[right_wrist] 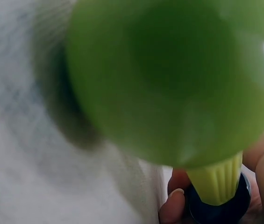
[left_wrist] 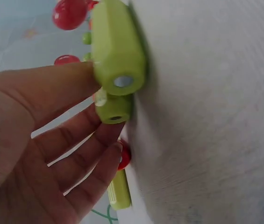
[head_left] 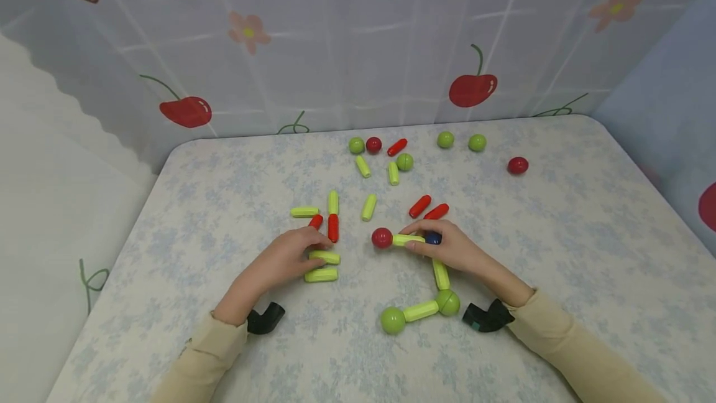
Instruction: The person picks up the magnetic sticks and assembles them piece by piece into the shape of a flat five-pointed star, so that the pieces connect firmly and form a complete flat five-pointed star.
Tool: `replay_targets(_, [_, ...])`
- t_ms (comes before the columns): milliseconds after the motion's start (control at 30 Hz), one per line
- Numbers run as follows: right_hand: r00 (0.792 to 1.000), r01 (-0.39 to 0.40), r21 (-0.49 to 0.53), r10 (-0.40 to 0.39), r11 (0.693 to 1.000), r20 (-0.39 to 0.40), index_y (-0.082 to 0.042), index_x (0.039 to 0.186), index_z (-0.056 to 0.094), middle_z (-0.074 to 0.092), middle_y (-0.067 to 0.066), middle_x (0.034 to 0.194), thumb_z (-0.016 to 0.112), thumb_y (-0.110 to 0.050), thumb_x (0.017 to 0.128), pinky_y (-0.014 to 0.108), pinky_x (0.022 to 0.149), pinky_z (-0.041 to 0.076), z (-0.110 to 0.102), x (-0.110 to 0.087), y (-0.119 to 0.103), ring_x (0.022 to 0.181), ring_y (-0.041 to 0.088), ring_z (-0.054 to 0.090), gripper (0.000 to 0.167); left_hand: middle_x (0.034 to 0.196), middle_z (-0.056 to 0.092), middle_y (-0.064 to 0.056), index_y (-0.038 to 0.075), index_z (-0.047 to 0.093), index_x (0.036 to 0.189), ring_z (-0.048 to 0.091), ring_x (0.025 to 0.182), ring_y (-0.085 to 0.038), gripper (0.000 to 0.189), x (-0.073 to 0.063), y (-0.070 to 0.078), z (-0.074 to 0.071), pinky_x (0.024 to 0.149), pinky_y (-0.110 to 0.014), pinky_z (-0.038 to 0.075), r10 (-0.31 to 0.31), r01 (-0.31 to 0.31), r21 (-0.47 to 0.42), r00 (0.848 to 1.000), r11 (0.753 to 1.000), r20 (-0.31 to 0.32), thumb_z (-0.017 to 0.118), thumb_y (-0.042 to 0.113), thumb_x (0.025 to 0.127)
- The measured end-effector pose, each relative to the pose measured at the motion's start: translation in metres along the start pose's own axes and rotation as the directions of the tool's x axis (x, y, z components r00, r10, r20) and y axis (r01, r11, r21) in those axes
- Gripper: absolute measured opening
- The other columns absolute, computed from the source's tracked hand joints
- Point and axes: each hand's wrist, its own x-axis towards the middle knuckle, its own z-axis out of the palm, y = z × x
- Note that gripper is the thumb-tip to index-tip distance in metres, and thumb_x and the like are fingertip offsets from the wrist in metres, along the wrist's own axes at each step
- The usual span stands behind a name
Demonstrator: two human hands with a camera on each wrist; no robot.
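My right hand (head_left: pixel 450 247) pinches a yellow-green toy rod (head_left: pixel 399 240) between a red ball (head_left: pixel 382 238) and a dark blue ball (head_left: pixel 433 238). From the blue ball, a second rod (head_left: pixel 440 274) runs to a green ball (head_left: pixel 448 302); a third rod (head_left: pixel 421 311) links that to another green ball (head_left: pixel 393 320). In the right wrist view a green ball (right_wrist: pixel 169 84) looms close, fingers touching the blue ball (right_wrist: pixel 220 205) behind. My left hand (head_left: pixel 288 257) spans a loose yellow-green rod (head_left: pixel 327 257), thumb and fingers on opposite sides; another rod (left_wrist: pixel 117 51) lies nearer its wrist camera.
Loose red rods (head_left: pixel 333 227) and yellow-green rods (head_left: pixel 368 207) lie beyond my left hand. Farther back are green balls (head_left: pixel 445 139), red balls (head_left: pixel 518 165) and more rods. Black elbow-shaped pieces (head_left: pixel 488 316) show beside both wrists. A printed curtain (head_left: pixel 358 48) hangs behind the table.
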Motion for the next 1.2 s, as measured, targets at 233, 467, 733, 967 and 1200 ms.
replay_targets(233, [1.000,-0.019,0.039,0.020,0.999,-0.009,-0.005,0.110,0.067,0.059,0.003,0.087,0.068,-0.017,0.088,0.030,0.065,0.045,0.001,-0.001,0.000,0.075,0.021,0.052,0.025,0.090,0.063,0.005,0.008,0.069,0.101,0.057,0.080,-0.009,0.020,0.011,0.010,0.009,0.070,-0.028,0.047,-0.010,0.008,-0.052,0.999,0.999,-0.038,0.073,0.010,0.082])
replay_targets(467, [1.000,-0.010,0.068,0.011,0.998,-0.018,-0.003,0.110,0.066,0.059,0.007,0.079,0.067,-0.015,0.088,0.028,0.061,0.046,0.001,0.000,0.002,0.067,0.022,0.055,0.025,0.092,0.065,0.003,0.005,0.067,0.107,0.060,0.083,-0.009,0.022,0.023,0.039,0.028,0.074,-0.025,0.049,-0.036,0.026,-0.262,0.999,0.965,-0.035,0.069,0.009,0.086])
replay_targets(733, [1.000,-0.003,0.076,0.005,0.997,-0.030,-0.002,0.110,0.066,0.058,0.005,0.077,0.067,-0.014,0.088,0.028,0.060,0.045,0.000,0.001,0.002,0.066,0.022,0.054,0.024,0.095,0.063,-0.002,0.002,0.063,0.117,0.061,0.080,-0.011,0.031,0.028,0.044,0.040,0.069,-0.025,0.050,-0.150,0.112,-0.364,0.986,0.925,-0.077,0.067,0.009,0.087])
replay_targets(967, [1.000,-0.009,0.048,0.008,0.999,0.026,-0.003,0.115,0.061,0.062,0.006,0.079,0.064,-0.014,0.090,0.030,0.063,0.046,-0.002,0.000,-0.001,0.069,0.022,0.057,0.028,0.098,0.065,-0.004,0.002,0.064,0.115,0.063,0.081,-0.012,0.029,0.033,0.041,0.041,0.069,-0.027,0.051,-0.155,0.101,-0.385,0.982,0.917,-0.109,0.067,0.008,0.087])
replay_targets(1200, [0.987,0.030,0.046,-0.037,0.998,0.156,-0.007,0.131,0.049,0.058,0.005,0.068,0.064,-0.013,0.091,0.028,0.056,0.043,-0.005,0.001,-0.002,0.055,0.022,0.054,0.043,0.104,0.065,-0.003,0.005,0.066,0.113,0.062,0.088,-0.012,0.026,0.045,0.046,0.043,0.075,-0.023,0.049,-0.088,0.071,-0.350,0.996,0.934,-0.032,0.066,0.011,0.088])
